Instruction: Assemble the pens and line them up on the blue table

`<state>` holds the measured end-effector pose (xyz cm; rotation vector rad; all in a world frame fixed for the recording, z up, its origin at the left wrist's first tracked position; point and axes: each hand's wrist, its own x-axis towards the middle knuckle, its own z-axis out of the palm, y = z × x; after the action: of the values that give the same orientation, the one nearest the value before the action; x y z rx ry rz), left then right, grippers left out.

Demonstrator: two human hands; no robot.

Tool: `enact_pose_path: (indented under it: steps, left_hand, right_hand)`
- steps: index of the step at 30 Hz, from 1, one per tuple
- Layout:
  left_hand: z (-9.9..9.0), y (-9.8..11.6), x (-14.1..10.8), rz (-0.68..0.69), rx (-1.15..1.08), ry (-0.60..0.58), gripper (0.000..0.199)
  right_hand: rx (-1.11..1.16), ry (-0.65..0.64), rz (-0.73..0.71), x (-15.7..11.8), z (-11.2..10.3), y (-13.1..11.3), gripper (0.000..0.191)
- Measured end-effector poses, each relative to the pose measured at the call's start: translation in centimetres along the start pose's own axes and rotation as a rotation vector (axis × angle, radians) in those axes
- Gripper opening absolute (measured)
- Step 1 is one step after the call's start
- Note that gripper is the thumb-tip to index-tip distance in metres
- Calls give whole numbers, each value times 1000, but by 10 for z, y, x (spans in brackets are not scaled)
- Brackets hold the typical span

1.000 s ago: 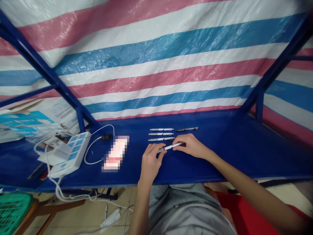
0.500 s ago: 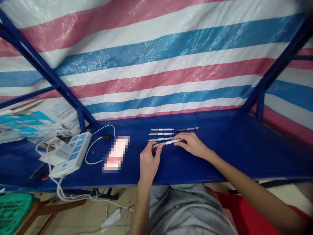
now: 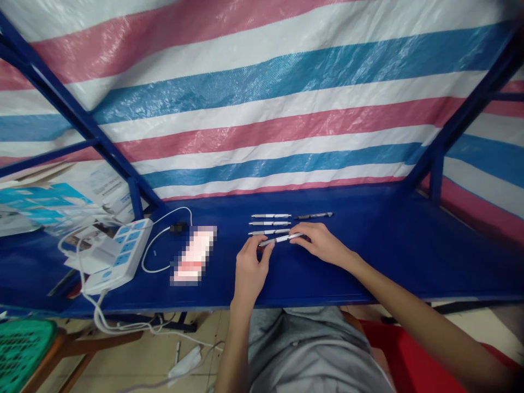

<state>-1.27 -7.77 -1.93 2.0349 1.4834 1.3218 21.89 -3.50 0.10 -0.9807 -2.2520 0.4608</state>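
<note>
A white pen (image 3: pixel 282 239) is held nearly level between my two hands, just above the blue table (image 3: pixel 327 278). My left hand (image 3: pixel 251 262) pinches its grey left end with thumb and fingers. At its right end, my right hand (image 3: pixel 317 239) has its fingertips closed on the barrel. Beyond it three white pens lie in parallel, the top one (image 3: pixel 271 216), the middle one (image 3: pixel 270 224) and the nearest one (image 3: pixel 270 232). A dark pen (image 3: pixel 314 216) lies to the right of the top white pen.
Left of my hands lies a blurred-out pink and white rectangle (image 3: pixel 194 255), with a white cable around it. A white power strip (image 3: pixel 120 256) and papers (image 3: pixel 53 202) are farther left. Blue metal posts (image 3: pixel 102 142) and striped sheeting (image 3: pixel 278 120) stand behind.
The held pen has turned slightly about its long axis, and its dark red marking no longer shows. Both hands keep nearly the same place.
</note>
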Motion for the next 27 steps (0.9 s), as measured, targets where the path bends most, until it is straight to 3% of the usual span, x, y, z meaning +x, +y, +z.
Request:
enact_pose_path:
  steps: [12, 27]
  left_hand:
    - [0, 0, 1, -2, -5, -67, 13]
    - [2, 1, 0, -15, 5, -56, 19]
  right_hand:
    - [-97, -96, -19, -4, 5, 1, 18]
    - [-87, -124, -14, -4, 5, -5, 16]
